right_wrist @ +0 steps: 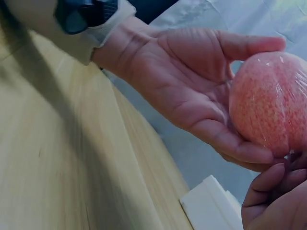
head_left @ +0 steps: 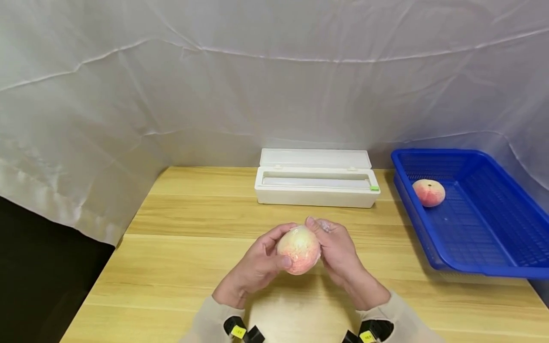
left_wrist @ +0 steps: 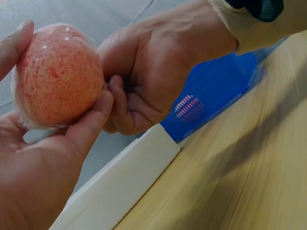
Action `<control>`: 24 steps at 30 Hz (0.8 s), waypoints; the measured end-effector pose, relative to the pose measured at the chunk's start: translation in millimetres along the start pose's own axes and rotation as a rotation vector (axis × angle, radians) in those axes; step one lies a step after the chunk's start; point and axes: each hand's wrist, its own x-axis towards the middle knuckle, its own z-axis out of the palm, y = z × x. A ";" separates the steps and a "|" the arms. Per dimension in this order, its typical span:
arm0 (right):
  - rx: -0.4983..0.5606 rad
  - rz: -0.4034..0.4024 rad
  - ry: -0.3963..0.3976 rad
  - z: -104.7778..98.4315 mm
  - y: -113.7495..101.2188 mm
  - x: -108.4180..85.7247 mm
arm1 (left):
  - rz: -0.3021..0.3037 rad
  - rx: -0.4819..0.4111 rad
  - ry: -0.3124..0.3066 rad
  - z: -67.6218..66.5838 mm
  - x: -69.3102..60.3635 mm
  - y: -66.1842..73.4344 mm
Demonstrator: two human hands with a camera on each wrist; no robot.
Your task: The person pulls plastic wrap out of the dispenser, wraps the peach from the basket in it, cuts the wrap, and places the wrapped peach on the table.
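Note:
A pink and pale-yellow peach (head_left: 299, 250), covered in glossy clear plastic film (head_left: 326, 226), is held above the table's front middle. My left hand (head_left: 259, 263) grips it from the left, with the thumb on the near side and the fingers curved round behind. At the peach's right side my right hand (head_left: 341, 250) pinches the gathered film, its fingers curled in. In the left wrist view the film clings to the peach (left_wrist: 60, 76), with a few wrinkles at its lower edge. The right wrist view shows the left palm beside the peach (right_wrist: 268, 100).
Behind the hands stands a long white box (head_left: 315, 197) with its lid raised and a white roll inside. To the right is a blue plastic basket (head_left: 480, 238) holding another peach (head_left: 429, 193) in its left part. A grey-white cloth (head_left: 274, 95) hangs behind the wooden table (head_left: 180, 267).

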 end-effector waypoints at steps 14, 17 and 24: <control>-0.081 -0.219 0.204 3.9 -0.9 -7.4 | -0.145 -0.036 0.364 -9.4 2.8 -7.0; -0.289 -0.313 0.231 8.0 4.2 -9.9 | -0.158 0.045 0.396 2.1 6.9 -8.6; -0.427 -0.360 0.047 4.6 1.3 -16.9 | -0.147 0.281 0.492 12.7 14.3 -11.6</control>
